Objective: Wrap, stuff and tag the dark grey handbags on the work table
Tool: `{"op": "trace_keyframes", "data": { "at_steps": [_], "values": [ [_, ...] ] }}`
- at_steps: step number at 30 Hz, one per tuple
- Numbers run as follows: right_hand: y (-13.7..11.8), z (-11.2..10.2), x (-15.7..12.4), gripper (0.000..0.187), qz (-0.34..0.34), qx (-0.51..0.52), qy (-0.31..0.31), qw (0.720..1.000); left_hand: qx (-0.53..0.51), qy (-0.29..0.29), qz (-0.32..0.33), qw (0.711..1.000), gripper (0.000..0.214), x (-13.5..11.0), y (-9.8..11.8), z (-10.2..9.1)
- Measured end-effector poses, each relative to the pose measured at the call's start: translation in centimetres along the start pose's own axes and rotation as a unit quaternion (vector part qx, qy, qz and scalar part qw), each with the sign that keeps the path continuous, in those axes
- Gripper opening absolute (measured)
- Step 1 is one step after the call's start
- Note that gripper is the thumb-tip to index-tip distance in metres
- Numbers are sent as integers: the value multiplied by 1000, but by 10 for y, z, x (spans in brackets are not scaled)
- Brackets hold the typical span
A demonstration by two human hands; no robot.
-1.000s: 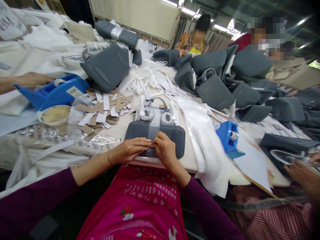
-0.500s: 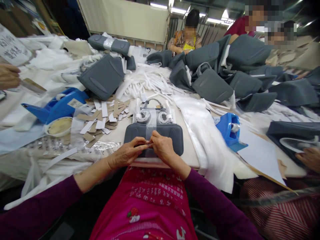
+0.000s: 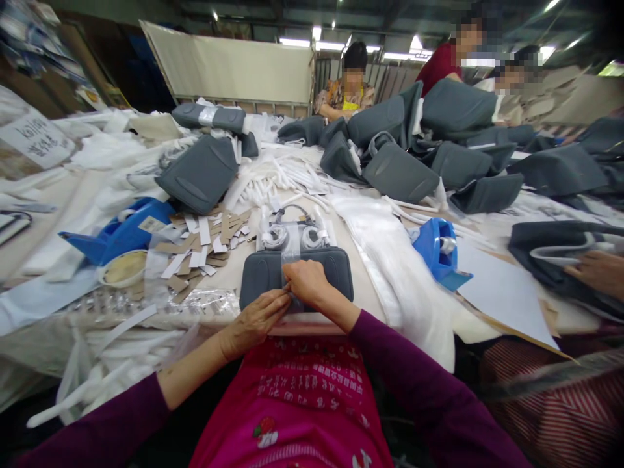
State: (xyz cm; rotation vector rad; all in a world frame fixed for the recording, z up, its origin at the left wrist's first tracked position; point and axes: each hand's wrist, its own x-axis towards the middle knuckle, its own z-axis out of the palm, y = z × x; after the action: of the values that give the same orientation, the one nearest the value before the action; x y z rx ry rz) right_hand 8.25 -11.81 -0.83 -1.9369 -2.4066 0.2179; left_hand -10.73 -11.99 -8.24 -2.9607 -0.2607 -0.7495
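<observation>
A dark grey padded bag [image 3: 336, 270] lies flat at the table's front edge. Across its middle runs a clear tape strip [image 3: 291, 244], which continues over the top part. Behind the bag's body are two coils of wrapped strap [image 3: 311, 237] and a thin dark handle [image 3: 292, 209]. My right hand [image 3: 307, 281] is closed over the strip with bent fingers. Just below and left of it, my left hand [image 3: 260, 318] has its fingers pressed together, tips meeting those of my right. Whatever the fingertips pinch is hidden.
Blue tape dispensers [image 3: 436, 253] stand to either side, one [image 3: 121, 227] at left beside a round dish [image 3: 121, 268]. Card strips [image 3: 205, 250] lie scattered nearby. Grey bags [image 3: 400, 166] pile up at the back. At right, a co-worker's hand [image 3: 602, 276] touches another bag.
Both hands have moved down toward the bag's near edge. My left hand now lies lower, below the right. The view has tilted upward a little.
</observation>
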Motion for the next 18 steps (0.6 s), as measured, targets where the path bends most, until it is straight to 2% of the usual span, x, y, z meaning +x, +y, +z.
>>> {"op": "trace_keyframes", "data": {
  "at_steps": [2, 7, 10, 12, 14, 16, 18],
  "values": [
    [1, -1, 2, 12, 5, -1, -5, 1000, -1, 3, -4, 1000, 49, 1, 10, 5],
    [5, 5, 5, 11, -8, 30, 27, 999, 23, -9, -74, 997, 56, 1, 26, 16],
    [15, 8, -5, 9, -19, 173, 72, 982, 43, -10, -98, 994, 55, 0, 31, 19],
    [32, 5, -23, 13, -10, 333, 112, 936, 54, -15, -101, 993, 55, 1, 32, 19],
    [64, -2, -48, 16, 30, 453, 184, 872, 65, -14, -95, 993, 56, 0, 32, 19],
    [110, -16, -80, 18, 99, 471, 306, 821, 77, 1, -86, 993, 60, -1, 29, 21],
    [163, -33, -115, 21, 189, 389, 441, 786, 83, 30, -73, 993, 64, -2, 24, 27]
  ]
}}
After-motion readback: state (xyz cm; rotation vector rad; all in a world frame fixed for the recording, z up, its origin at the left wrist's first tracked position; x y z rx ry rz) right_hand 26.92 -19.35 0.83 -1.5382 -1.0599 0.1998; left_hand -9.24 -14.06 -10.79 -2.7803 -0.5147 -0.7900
